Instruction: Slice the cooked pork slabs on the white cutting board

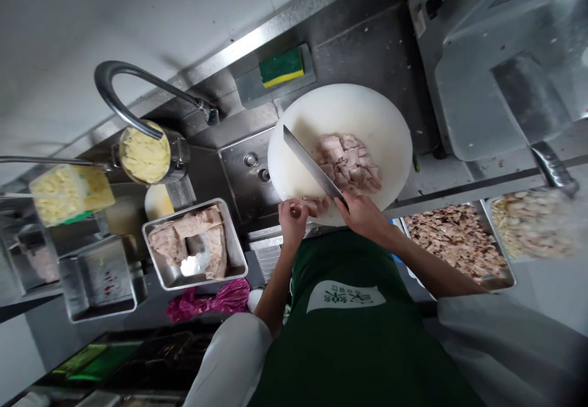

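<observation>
A round white cutting board [367, 113] lies on the steel counter with a pile of cut pale meat [350, 163] on it. My right hand [362, 211] is closed round the handle of a long cleaver [312, 165], whose blade points up and left across the board. My left hand [292, 218] sits at the board's near edge with fingers curled onto a small piece of meat [316, 203] beside the blade.
A steel tray [236, 254] of large meat slabs sits left of me. Trays of chopped meat [454, 241] and shredded food [533, 223] stand at right. A faucet [138, 82], a pot of yellow strips [144, 152], a sponge [281, 67] and a grey machine [505, 57] surround the board.
</observation>
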### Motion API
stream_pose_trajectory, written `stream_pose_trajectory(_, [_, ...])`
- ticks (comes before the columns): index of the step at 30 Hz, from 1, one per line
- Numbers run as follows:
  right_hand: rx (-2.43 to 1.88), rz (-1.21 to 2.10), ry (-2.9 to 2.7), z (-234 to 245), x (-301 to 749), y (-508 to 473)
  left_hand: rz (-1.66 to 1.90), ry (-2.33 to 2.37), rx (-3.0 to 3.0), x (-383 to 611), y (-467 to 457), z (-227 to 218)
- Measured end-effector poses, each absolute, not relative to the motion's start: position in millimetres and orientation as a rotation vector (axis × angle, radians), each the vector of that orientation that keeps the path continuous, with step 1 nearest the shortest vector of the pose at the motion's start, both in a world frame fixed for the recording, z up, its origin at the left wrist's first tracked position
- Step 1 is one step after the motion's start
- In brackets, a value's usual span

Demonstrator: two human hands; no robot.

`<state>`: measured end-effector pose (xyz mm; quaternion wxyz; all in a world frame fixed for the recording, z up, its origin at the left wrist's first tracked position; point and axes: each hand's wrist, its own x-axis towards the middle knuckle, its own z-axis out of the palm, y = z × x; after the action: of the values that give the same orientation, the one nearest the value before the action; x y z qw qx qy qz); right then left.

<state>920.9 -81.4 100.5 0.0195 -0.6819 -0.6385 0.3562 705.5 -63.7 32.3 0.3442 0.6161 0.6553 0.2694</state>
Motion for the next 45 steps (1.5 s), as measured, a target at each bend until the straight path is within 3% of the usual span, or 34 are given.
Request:
stream_pose_trajectory(10, [-2.113, 1.053, -2.027, 89, 929, -103, 0.474, 1.506, 1.208, 706, -70, 40])
stream_pose_trajectory(16, [-1.971, 1.222, -2.152, 99, 936, -122, 0.854, 1.327, 0.944, 668, -60, 53])
stream_pose_trajectory(21, [-1.914, 1.333, -2.278, 86, 945, -143, 0.915, 1.436, 0.965, 645, -40, 58])
stream_pose_trajectory(27, [-2.236, 1.154, -2.129, 75, 970, -147, 0.873, 1.446, 1.366, 684, -22, 53])
stream_pose_trajectory(33, [-2.285, 1.106, -2.082, 91, 963, -146, 0.625, 1.026, 2.1, 716, -20, 33])
stream_pose_trajectory(45, [-2.172, 1.241, -2.242, 102, 951, -157, 0.505, 0.886, 2.284, 691, -30, 18])
